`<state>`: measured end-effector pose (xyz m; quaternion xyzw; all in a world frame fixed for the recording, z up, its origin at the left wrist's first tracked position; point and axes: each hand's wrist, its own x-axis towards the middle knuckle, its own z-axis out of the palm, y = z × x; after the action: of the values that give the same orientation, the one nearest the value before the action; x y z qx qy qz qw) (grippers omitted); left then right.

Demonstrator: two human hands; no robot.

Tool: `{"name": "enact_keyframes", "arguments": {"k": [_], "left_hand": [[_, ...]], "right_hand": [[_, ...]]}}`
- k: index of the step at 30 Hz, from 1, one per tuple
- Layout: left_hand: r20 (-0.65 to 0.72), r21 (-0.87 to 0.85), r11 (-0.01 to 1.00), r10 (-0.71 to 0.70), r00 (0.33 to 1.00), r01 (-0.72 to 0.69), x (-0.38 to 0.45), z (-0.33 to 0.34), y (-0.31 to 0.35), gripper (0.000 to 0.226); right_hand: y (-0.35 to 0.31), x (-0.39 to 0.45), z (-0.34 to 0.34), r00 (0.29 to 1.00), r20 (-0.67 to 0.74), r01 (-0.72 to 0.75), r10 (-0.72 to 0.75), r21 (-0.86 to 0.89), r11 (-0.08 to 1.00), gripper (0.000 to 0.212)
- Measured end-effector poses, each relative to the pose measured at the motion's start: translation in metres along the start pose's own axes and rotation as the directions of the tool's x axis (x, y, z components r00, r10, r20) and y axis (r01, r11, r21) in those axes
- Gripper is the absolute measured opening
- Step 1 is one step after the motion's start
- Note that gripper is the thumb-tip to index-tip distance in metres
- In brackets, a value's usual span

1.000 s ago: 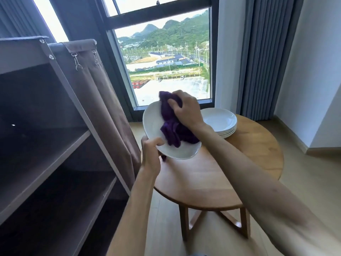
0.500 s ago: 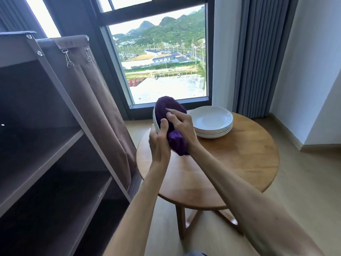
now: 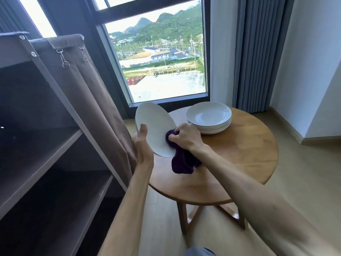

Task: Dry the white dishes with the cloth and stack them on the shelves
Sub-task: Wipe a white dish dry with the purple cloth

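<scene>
Nearest the camera, 2 bare forearms reaching forward over a pale wood floor (image 3: pixel 304 182). To the left, dark shelves (image 3: pixel 36 156) with a brown fabric cover (image 3: pixel 88 100) drawn back along the frame on metal clips. Just ahead, the left hand (image 3: pixel 143 145) gripping the lower edge of a white dish (image 3: pixel 156 130), thumb up across its face, other fingers hidden behind it. Dish held tilted on edge, face turned toward the camera, above the left rim of a round wooden table (image 3: pixel 239 163) and just beside the cover. Right hand (image 3: pixel 186 137) curled around a bunched purple cloth (image 3: pixel 181 159), pressing it against the dish's lower right face, with the loose end hanging down below the dish. Further back on the table, a stack of white dishes (image 3: pixel 209 118), about 6, right way up, near the far edge and apart from the held dish. Beyond, a tall window (image 3: pixel 162 71) showing a car park, buildings and green hills. To the right of it, a grey curtain (image 3: pixel 258 52) and a white wall (image 3: pixel 304 61).
</scene>
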<state>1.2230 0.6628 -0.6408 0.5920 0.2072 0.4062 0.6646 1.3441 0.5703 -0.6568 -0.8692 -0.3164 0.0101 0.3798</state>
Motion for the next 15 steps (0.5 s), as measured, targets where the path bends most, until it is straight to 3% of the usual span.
{"name": "enact_keyframes", "arguments": {"k": [3, 5, 7, 10, 12, 15], "left_hand": [[0.017, -0.035, 0.998, -0.057, 0.998, 0.057, -0.008, -0.007, -0.003, 0.037], [-0.024, -0.082, 0.989, -0.122, 0.992, 0.12, -0.01, -0.013, -0.004, 0.038], [-0.059, -0.208, 0.957, -0.218, 0.974, 0.202, -0.008, -0.018, -0.005, 0.04], [-0.014, -0.394, 0.865, -0.345, 0.939, 0.312, -0.005, -0.022, -0.005, 0.045], [0.048, -0.461, 0.804, -0.399, 0.916, 0.375, -0.007, -0.024, -0.008, 0.043], [0.167, -0.425, 0.767, -0.455, 0.875, 0.48, -0.015, -0.021, -0.009, 0.044]], "right_hand": [[0.003, 0.009, -0.004, 0.977, -0.192, -0.07, 0.097, 0.138, 0.988, 0.043], [0.007, 0.014, -0.012, 0.95, -0.21, -0.115, 0.232, 0.453, 0.884, 0.04], [0.01, 0.013, -0.022, 0.925, -0.107, -0.13, 0.365, 0.813, 0.567, 0.03], [0.019, 0.008, -0.03, 0.965, 0.115, -0.14, 0.234, 0.986, 0.091, 0.032], [0.019, 0.006, -0.03, 0.981, 0.155, -0.148, 0.12, 0.987, -0.061, 0.042], [0.009, 0.007, -0.035, 0.985, 0.157, -0.145, 0.068, 0.977, -0.153, 0.038]]}}
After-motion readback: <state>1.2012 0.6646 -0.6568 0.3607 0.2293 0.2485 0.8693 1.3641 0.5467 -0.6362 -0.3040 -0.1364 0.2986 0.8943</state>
